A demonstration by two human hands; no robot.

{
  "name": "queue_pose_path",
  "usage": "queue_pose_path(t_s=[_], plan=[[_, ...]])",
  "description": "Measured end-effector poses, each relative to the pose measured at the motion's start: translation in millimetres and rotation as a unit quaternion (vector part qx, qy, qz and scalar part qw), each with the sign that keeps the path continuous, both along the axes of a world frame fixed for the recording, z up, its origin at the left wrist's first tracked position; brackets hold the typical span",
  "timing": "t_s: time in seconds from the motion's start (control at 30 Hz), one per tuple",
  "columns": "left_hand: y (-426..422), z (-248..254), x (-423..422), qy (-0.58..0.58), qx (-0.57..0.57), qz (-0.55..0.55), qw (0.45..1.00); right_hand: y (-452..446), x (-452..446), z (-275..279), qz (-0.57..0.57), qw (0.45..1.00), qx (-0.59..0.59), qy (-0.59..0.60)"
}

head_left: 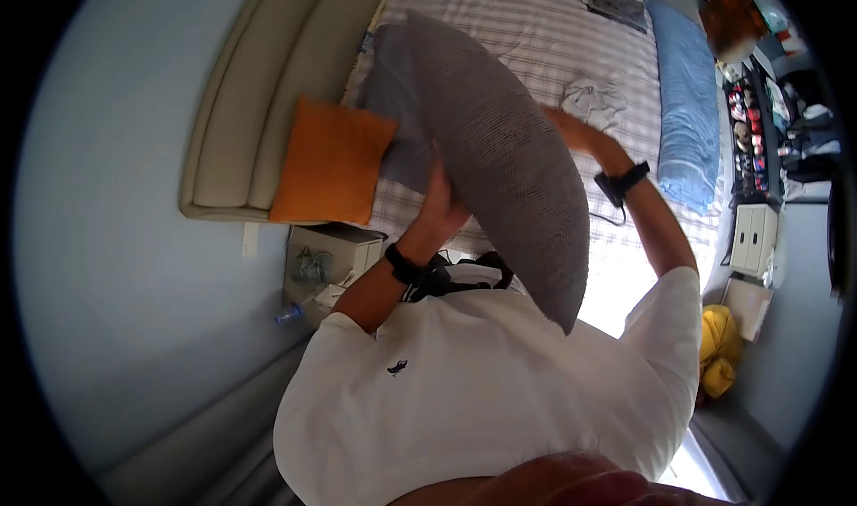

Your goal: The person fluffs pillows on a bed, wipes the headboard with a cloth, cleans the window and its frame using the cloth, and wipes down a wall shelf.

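Observation:
A large grey textured pillow (pixel 500 140) is raised in front of my chest, tilted, with one long side facing up. My left hand (pixel 442 204) grips its near left face, the thumb pointing up along the fabric. On the far right side my right hand (pixel 571 131) presses against the pillow, its fingertips hidden behind it. Behind my left hand lies a blue-grey pillow (pixel 393 82), partly covered by the raised one. An orange cushion (pixel 330 162) leans on the beige headboard (pixel 290 68), left of my left hand.
A plaid sheet (pixel 500 6) covers the bed, with a crumpled pale cloth (pixel 594 104), a folded dark cloth (pixel 614 8) and a rolled blue quilt (pixel 686 104) on it. A nightstand (pixel 339 238) stands at left; a white drawer unit (pixel 752 238) and yellow bundle (pixel 717 350) are at right.

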State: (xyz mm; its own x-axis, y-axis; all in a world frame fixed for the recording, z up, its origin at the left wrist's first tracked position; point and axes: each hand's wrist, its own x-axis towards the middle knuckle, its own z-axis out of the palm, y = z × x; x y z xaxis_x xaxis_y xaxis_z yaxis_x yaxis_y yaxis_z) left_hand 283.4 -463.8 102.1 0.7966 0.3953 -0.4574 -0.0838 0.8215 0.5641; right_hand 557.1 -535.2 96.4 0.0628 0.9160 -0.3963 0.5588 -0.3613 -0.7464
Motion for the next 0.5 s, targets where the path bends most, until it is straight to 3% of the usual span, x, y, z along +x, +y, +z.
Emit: queue_pose_path(t_s=[0.03, 0.07, 0.1, 0.13, 0.2, 0.3, 0.37, 0.5], plan=[[3.2, -0.2, -4.8, -0.018, -0.02, 0.002, 1.0, -6.8, -2.7, -8.3, 0.068, 0.984, -0.148, -0.072], [8.4, -1.5, -12.1, -0.039, -0.04, 0.006, 0.998, -22.2, -7.6, -34.3, 0.104, 0.968, -0.199, -0.113], [14.3, -0.7, -18.6, -0.043, -0.041, 0.021, 0.998, -37.7, -5.5, -77.3, 0.093, 0.961, -0.221, -0.138], [21.8, 1.0, -25.9, -0.045, -0.039, 0.01, 0.998, -58.9, -6.8, -101.8, 0.188, 0.944, -0.221, -0.156], [38.8, -2.6, -37.5, -0.049, -0.043, 0.017, 0.998, -67.9, -46.1, -77.8, 0.136, 0.96, -0.236, -0.07], [68.3, -12.1, -45.7, -0.075, -0.014, 0.034, 0.997, -68.2, -111.0, -25.1, 0.024, 0.984, -0.167, 0.065], [89.0, -13.5, -47.7, -0.081, -0.029, 0.052, 0.995, -65.9, -154.4, -5.2, -0.078, 0.989, -0.055, 0.116], [134.3, -37.7, -62.6, -0.095, -0.03, 0.031, 0.995, -44.9, -224.5, -8.2, -0.247, 0.937, 0.236, 0.076]])
